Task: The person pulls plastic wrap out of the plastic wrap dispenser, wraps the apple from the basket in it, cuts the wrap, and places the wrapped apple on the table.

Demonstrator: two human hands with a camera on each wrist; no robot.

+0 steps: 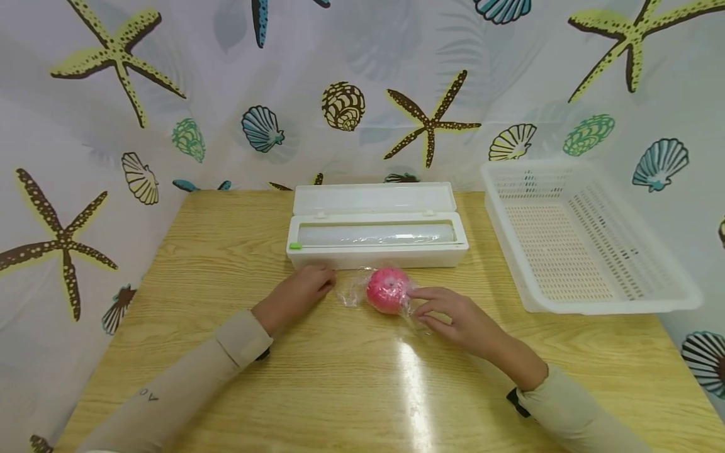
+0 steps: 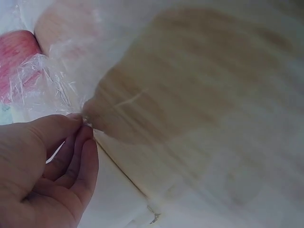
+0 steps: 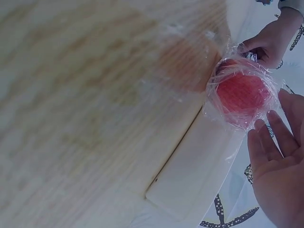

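Note:
A pinkish-red apple sits on the table in crinkled clear plastic wrap, in front of a white wrap dispenser box. At its left, my left hand pinches the gathered end of the wrap between thumb and fingertips, plain in the left wrist view. My right hand is at the apple's right side, its fingertips at the loose wrap. In the right wrist view, the right hand's fingers are spread and relaxed beside the wrapped apple.
The dispenser's lid stands raised, showing a roll of film inside; a green slider is at its front left. A white plastic basket stands at the right of the wooden table. Behind hangs a shell-patterned cloth.

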